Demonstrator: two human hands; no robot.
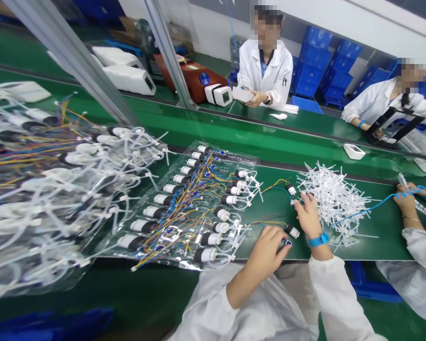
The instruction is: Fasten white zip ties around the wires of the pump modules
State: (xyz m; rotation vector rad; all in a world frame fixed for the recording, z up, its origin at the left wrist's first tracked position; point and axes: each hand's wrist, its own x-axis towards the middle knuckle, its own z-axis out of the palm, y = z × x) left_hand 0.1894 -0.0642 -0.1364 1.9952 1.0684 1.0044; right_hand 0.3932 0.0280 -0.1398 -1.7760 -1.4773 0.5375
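My left hand point(268, 248) rests low over the green bench, its fingers curled round a small dark part point(287, 242) with a shiny end. My right hand point(309, 219), a blue band at its wrist, reaches to the left edge of a pile of thin white plastic pieces point(335, 201); its fingers are apart. A small black-and-white motor with wires point(293, 231) lies between my hands, and another wired motor point(290, 189) lies just beyond my right fingertips. Left of my hands, rows of similar motors point(208, 239) with tubes and coloured wires lie on clear plastic.
A large heap of motors with white tubes point(57, 189) fills the left. A blue coiled hose point(408, 193) crosses from the right, near a co-worker's hands point(406, 203). Two people in white coats work across the bench. A metal post point(71, 61) stands at upper left.
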